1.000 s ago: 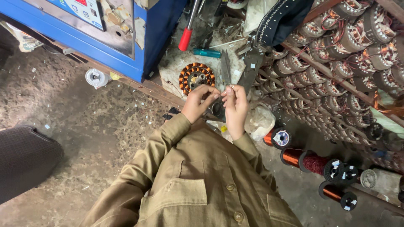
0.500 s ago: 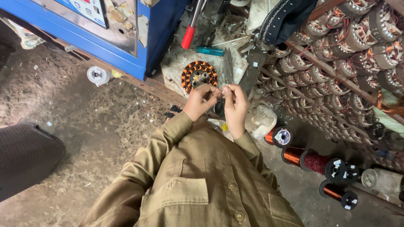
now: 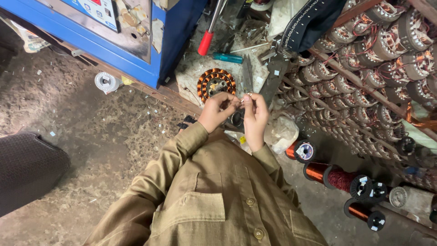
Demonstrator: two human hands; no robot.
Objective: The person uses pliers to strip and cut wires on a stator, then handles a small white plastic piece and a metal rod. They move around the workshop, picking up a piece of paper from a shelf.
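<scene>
From the head view, looking down: the left hand (image 3: 215, 111) and right hand (image 3: 256, 116) meet just in front of a copper-wound stator (image 3: 216, 84) lying on the cluttered worktop (image 3: 191, 73). Both sets of fingers are pinched shut on something tiny held between them, too small to tell, perhaps a wire end. If it is fine wire, I'd judge it could snap or slip out under a sharp tug. One stator lies there, with one red-handled tool (image 3: 207, 41) and one teal-handled screwdriver (image 3: 229, 58); three copper wire spools (image 3: 339, 176) lie on the floor, and many wound stators fill the rack (image 3: 364, 77).
</scene>
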